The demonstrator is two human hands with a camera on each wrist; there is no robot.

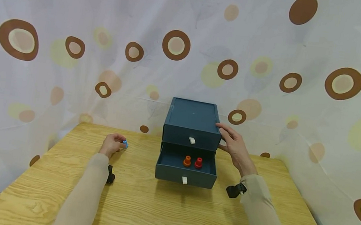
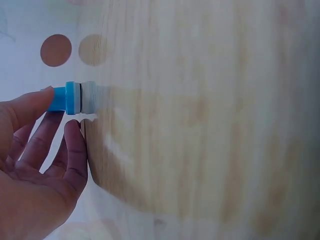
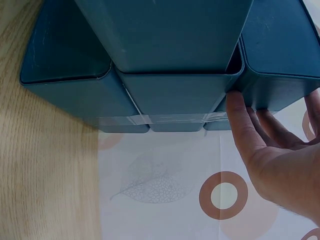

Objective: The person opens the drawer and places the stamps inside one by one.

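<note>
At the table's left, my left hand (image 1: 113,144) pinches a small blue stamp (image 1: 125,143) between thumb and finger. The left wrist view shows the blue handle and pale base of the stamp (image 2: 71,98), the base right at the wooden surface. My right hand (image 1: 235,149) rests against the right side of a dark blue drawer cabinet (image 1: 193,115), one finger at its top edge. In the right wrist view, fairly straight fingers (image 3: 243,122) touch the cabinet's side wall. Below the top drawer, an open drawer (image 1: 179,175) holds an orange stamp (image 1: 187,161) and a red stamp (image 1: 198,163).
White pull tabs mark the top drawer (image 1: 192,140) and the open one. The cabinet stands at the back of the wooden table (image 1: 141,209), near a patterned curtain (image 1: 157,79). Clear tape (image 3: 165,119) runs across the stacked units' side.
</note>
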